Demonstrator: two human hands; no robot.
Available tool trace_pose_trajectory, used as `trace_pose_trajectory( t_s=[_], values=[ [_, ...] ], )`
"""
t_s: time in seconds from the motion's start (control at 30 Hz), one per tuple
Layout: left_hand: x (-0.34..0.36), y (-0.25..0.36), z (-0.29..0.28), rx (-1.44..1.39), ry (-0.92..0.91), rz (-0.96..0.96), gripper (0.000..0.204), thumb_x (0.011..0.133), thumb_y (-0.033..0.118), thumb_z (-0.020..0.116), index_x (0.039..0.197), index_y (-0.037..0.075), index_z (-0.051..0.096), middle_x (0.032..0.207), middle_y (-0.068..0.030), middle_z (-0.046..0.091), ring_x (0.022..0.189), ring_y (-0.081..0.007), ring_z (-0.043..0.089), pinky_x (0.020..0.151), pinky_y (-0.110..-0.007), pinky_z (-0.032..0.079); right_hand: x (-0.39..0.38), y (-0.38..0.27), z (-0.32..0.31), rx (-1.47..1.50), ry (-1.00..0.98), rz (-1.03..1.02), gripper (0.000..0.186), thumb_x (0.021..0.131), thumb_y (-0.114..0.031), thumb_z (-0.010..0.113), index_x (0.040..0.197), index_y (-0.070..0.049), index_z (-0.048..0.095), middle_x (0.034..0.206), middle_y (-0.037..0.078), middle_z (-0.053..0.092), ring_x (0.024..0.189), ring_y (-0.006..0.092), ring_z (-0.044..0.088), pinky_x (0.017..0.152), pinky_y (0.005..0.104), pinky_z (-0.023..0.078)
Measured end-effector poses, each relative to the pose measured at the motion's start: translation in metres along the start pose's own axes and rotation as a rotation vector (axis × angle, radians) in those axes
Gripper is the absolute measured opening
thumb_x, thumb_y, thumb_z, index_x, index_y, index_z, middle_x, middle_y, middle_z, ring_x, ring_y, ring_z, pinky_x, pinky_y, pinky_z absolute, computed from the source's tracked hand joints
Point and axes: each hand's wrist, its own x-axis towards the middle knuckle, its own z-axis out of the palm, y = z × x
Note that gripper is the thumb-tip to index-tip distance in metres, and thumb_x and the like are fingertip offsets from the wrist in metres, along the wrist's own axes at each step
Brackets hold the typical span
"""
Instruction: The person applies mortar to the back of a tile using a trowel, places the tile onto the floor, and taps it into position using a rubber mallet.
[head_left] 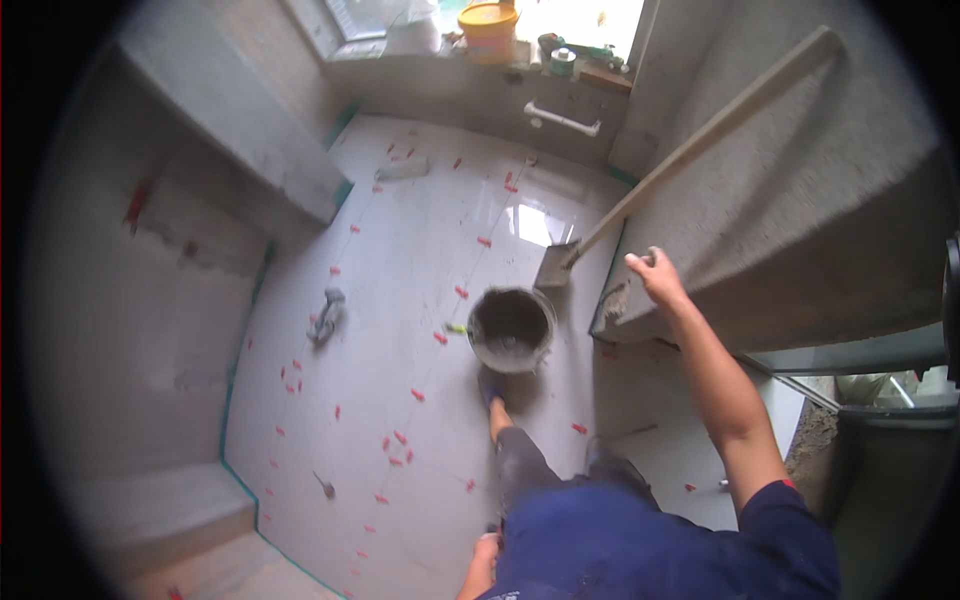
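My right hand (657,277) is raised in front of the grey wall on the right. Its thumb and forefinger are apart, the other fingers loosely curled, and nothing shows in them. Close by, a long-handled shovel (690,150) leans on that wall, its flat blade (556,266) on the tiles. A round bucket (512,330) with dark grey residue inside stands just ahead of my foot. My left hand (486,552) hangs low beside my leg; its fingers are mostly hidden, and a small dark patch by them is too unclear to name.
Pale floor tiles (300,430) carry several red levelling clips (418,395). A grey tool (326,316) and a small trowel-like tool (325,487) lie on the left. A yellow-topped bucket (488,38) stands on the windowsill. A white pipe (562,119) sticks out below it.
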Motion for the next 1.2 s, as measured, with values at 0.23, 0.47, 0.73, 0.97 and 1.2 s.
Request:
trace_pose_trajectory(
  t_s=[0.23,0.47,0.73,0.97,1.2],
  values=[
    [0.086,0.2,-0.236,-0.294,-0.007,0.126,0.015,0.088,0.018,0.054,0.089,0.006,0.063,0.078,-0.0061,0.065,0.07,-0.0164,0.063,0.059,-0.031,0.049,0.168,-0.074,-0.017,0.455,0.554,-0.046,0.089,0.069,-0.042,0.08,0.131,0.008,0.04,0.131,0.018,0.048,0.124,0.0254,0.041,0.104,0.0381,0.029],
    [0.103,0.292,-0.335,-0.492,0.025,0.168,0.017,0.089,0.016,0.053,0.098,0.003,0.058,0.085,-0.0079,0.066,0.071,-0.0176,0.065,0.056,-0.029,0.05,0.193,-0.103,-0.021,0.659,0.519,0.256,0.022,0.069,-0.019,0.076,0.081,-0.019,0.057,0.084,-0.006,0.052,0.082,0.0093,0.049,0.066,0.027,0.038],
    [0.138,0.311,-0.34,-0.036,-0.137,0.032,0.016,0.088,0.016,0.055,0.096,0.002,0.057,0.082,-0.0092,0.066,0.067,-0.0174,0.063,0.05,-0.029,0.048,0.0,-0.117,0.018,0.854,0.413,-0.201,0.02,0.08,-0.007,0.069,0.086,-0.013,0.051,0.085,-0.004,0.052,0.092,0.0092,0.049,0.088,0.0271,0.036],
    [0.153,0.409,-0.325,0.188,-0.157,0.306,0.02,0.081,0.021,0.064,0.09,0.004,0.063,0.078,-0.0081,0.067,0.066,-0.0193,0.063,0.056,-0.035,0.05,-0.187,-0.132,0.003,0.759,0.558,-0.219,0.017,0.08,0.001,0.061,0.085,-0.008,0.048,0.09,0.005,0.051,0.098,0.0185,0.048,0.098,0.0334,0.032],
    [0.215,0.536,-0.269,1.111,0.05,0.677,0.033,0.077,0.029,0.06,0.095,0.002,0.066,0.093,-0.0232,0.064,0.09,-0.0378,0.063,0.08,-0.045,0.051,-0.325,-0.1,0.005,0.763,0.756,-0.032,0.024,0.083,-0.017,0.066,0.091,-0.008,0.044,0.092,0.004,0.041,0.102,0.021,0.04,0.103,0.0365,0.025]
  ],
)
